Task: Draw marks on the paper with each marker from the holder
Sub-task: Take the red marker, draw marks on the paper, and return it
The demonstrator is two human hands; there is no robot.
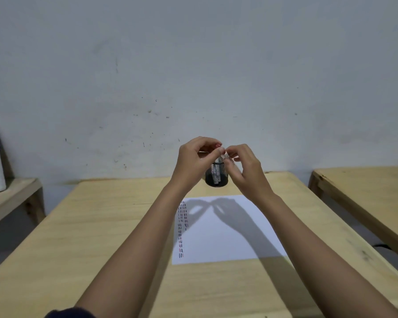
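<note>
Both hands meet above the mesh holder [217, 174]: left hand [194, 157] pinching a red cap [218, 145], right hand [245, 166] gripping the marker [225, 156]. Looks like capping or uncapping; which decides whether paper [228, 235] or holder comes next.

The desk [106, 226] is pale, matt wood with faint grain. At frame centre, the paper [228, 244] looks smooth and matt white. Above it, the holder [217, 177] is black metal mesh with a glossy solid base. The wall [193, 65] is matt, scuffed plaster.
</note>
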